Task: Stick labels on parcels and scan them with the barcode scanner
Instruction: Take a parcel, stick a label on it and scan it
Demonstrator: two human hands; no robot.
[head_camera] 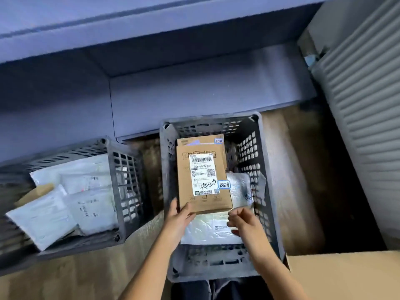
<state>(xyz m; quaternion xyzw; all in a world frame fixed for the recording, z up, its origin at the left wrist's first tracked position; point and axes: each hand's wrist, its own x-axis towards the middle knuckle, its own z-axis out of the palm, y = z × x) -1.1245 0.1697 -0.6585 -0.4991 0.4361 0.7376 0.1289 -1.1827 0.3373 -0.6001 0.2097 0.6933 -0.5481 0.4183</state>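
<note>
A brown cardboard parcel (223,199) lies on top of other parcels inside the dark plastic crate (267,182) in front of me. It carries a white shipping label (203,176) and a small blue-edged sticker (224,184). My left hand (180,215) grips the parcel's near left corner, thumb on top. My right hand (243,219) hovers at the near right corner with fingers curled; whether it touches the box I cannot tell. A second cardboard box (201,140) lies behind, and white plastic mailers (210,230) lie underneath. No scanner is in view.
A second dark crate (127,185) on the left is tilted and holds several white mailer bags (43,217). A blue shelf unit (194,94) stands behind both crates. A ribbed grey panel (363,105) rises at right, and a large cardboard box (346,276) sits at lower right.
</note>
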